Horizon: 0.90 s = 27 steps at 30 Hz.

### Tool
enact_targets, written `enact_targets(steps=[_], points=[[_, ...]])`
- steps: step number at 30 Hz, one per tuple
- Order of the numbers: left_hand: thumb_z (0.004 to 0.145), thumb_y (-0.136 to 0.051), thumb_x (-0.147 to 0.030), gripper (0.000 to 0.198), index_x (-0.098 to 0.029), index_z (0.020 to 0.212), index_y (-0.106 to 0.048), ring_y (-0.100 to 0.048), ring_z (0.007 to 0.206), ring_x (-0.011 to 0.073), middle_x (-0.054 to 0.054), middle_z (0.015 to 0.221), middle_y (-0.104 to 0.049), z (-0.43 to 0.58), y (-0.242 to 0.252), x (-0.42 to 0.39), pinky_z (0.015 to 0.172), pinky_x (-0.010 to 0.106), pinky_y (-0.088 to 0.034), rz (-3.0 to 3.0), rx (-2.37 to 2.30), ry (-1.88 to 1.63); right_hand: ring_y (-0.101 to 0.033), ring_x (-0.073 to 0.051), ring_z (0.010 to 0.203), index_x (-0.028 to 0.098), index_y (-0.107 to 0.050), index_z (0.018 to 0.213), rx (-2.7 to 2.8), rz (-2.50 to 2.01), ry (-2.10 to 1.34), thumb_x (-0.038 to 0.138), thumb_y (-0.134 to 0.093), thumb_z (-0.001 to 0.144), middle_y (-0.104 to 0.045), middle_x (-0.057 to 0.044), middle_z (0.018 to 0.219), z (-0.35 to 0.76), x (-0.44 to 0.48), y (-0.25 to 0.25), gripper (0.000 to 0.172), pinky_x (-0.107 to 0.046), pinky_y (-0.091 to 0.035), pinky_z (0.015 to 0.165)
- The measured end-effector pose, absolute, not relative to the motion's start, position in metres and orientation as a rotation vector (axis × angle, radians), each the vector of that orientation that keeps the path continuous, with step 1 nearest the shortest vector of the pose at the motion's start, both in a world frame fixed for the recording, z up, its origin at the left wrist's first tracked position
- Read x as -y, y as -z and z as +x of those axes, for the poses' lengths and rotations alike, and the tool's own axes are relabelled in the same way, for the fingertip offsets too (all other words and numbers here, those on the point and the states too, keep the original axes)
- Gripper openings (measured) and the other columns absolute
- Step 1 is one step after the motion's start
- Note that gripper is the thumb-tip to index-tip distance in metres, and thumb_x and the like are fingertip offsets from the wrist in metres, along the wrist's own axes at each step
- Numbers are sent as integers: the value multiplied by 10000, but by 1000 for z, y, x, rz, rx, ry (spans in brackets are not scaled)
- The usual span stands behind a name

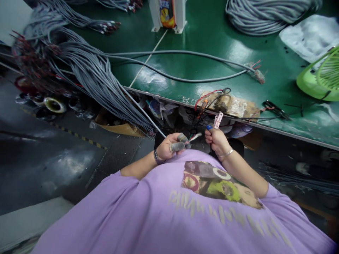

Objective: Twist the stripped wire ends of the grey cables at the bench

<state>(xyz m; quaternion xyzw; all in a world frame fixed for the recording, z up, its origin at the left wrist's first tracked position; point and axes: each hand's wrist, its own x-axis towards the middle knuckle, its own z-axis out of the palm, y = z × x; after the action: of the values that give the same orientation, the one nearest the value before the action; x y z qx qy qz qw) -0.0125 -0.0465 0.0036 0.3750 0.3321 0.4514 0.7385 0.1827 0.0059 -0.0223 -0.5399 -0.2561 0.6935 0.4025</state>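
Note:
Low in front of my shirt, my left hand (169,146) is closed on the end of a grey cable (144,113). Grey covers wrap some of its fingertips. Short thin wires (194,137), one white and others coloured, stick out past the fingers. My right hand (218,141), a little to the right, is closed around a small tool with blue and pale pink parts (218,120). The fist hides most of that tool, and its exact kind does not show. A small gap lies between the tool and the wire ends.
A large bundle of grey cables (87,63) hangs over the bench edge at left. Two cable ends (255,70) lie across the green bench (206,42). Further right are a stained pad (238,107), black cutters (277,109), a green fan (321,72) and coiled cable (265,16).

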Motion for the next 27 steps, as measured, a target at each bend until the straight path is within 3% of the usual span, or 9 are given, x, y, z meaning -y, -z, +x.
enact_targets(steps=[3, 6, 9, 13, 17, 20, 23, 27], points=[[637, -857, -525, 463, -142, 752, -622, -370, 344, 38, -30, 509, -565, -14, -3, 41, 356, 175, -245, 800, -737, -1082, -350, -82, 420, 219, -535, 883, 1138, -1272, -1538, 392, -612, 864, -437, 70, 538, 187, 7, 21, 190, -211, -300, 399], [665, -823, -568, 478, -142, 764, -630, -353, 345, 47, -58, 425, -463, -13, 0, 35, 368, 173, -259, 810, -756, -1061, -571, -157, 655, 208, -665, 950, 1637, -1087, -1030, 378, -650, 860, -611, -30, 730, 189, 27, 5, 193, -305, -502, 627], [656, -820, -580, 493, -147, 757, -609, -351, 344, 49, -57, 425, -469, -11, 0, 34, 365, 174, -262, 811, -752, -1022, -645, -214, 837, 215, -696, 1004, 1824, -986, -651, 348, -644, 864, -675, -111, 996, 188, 36, -11, 200, -363, -549, 742], [642, -841, -555, 492, -158, 749, -571, -370, 342, 48, -52, 448, -503, -9, 0, 37, 356, 170, -255, 798, -749, -966, -644, -244, 1034, 209, -640, 1186, 1939, -970, -606, 294, -590, 892, -637, -138, 1222, 184, 31, -14, 310, -382, -556, 845], [655, -837, -559, 489, -144, 736, -592, -421, 365, 50, -31, 484, -537, -13, 1, 35, 374, 166, -277, 846, -758, -875, -615, -194, 837, 206, -649, 963, 1969, -872, -828, 302, -516, 947, -657, -82, 919, 184, 25, -8, 165, -337, -519, 768], [658, -823, -596, 507, -129, 725, -637, -442, 375, 58, -16, 475, -546, -18, 0, 30, 386, 172, -303, 942, -762, -763, -558, -160, 743, 191, -618, 870, 1854, -869, -1200, 437, -513, 965, -621, -50, 815, 188, 25, -5, 283, -308, -482, 726], [633, -852, -567, 491, -113, 733, -693, -476, 409, 67, 20, 539, -611, -20, -8, 23, 408, 189, -361, 1082, -733, -608, -473, -120, 642, 182, -569, 795, 1623, -897, -1643, 625, -566, 896, -545, -10, 707, 196, 24, -1, 455, -258, -426, 611], [605, -887, -500, 426, -120, 721, -731, -551, 481, 100, 49, 620, -667, -23, -21, 13, 457, 213, -447, 1207, -684, -533, -237, -50, 469, 204, -443, 705, 1144, -1165, -1815, 709, -734, 698, -324, 80, 552, 215, 14, 13, 583, -191, -184, 428]])
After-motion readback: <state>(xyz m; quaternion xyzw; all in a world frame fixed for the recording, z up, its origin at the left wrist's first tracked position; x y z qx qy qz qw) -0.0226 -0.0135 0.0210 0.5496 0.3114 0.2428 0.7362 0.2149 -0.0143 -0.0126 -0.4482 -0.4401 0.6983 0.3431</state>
